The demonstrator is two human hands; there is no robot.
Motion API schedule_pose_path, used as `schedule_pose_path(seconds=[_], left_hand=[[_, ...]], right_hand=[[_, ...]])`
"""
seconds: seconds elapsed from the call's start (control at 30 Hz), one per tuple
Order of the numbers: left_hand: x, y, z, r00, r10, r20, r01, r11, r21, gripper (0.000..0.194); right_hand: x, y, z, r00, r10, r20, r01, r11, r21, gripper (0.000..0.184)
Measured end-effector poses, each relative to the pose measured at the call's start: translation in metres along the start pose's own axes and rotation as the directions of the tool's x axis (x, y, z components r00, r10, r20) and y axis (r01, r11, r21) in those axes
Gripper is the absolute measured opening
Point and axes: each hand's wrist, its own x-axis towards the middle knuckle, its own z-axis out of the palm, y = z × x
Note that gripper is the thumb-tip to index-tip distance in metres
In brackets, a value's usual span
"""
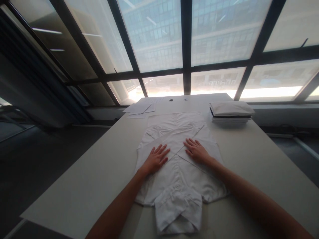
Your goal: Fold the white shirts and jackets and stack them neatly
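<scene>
Over the middle of a white garment (176,166), the left hand (155,160) lies palm down, its fingers spread and slightly bent, grasping nothing. Across from it on the garment's right half, the right hand (196,151) rests likewise, flattened on the cloth, fingers a little parted, with nothing gripped. Between and around them, layers with diagonal edges cross the garment, which lies on a pale worktop (99,179). By the garment's far left corner are loose papers (141,109); beside its far right corner sits a stack of folded cloth (231,109). Beyond the garment stand dark-framed windows (186,36).
</scene>
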Motion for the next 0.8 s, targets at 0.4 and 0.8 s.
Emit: schedule_pose_path(seconds=[0.4, 0.8], left_hand=[[0.001, -0.005, 0.004, 1.0, 0.011, 0.005, -0.011, 1.0, -0.011, 0.053], [0.0, -0.005, 0.005, 1.0, 0.01, -0.011, -0.01, 1.0, -0.022, 0.052]], right_hand=[[0.0, 0.016, 0.004, 0.877, 0.43, -0.214, -0.449, 0.892, -0.047, 0.065], [-0.001, 0.021, 0.005, 0.934, 0.346, -0.094, -0.356, 0.925, -0.131, 0.059]])
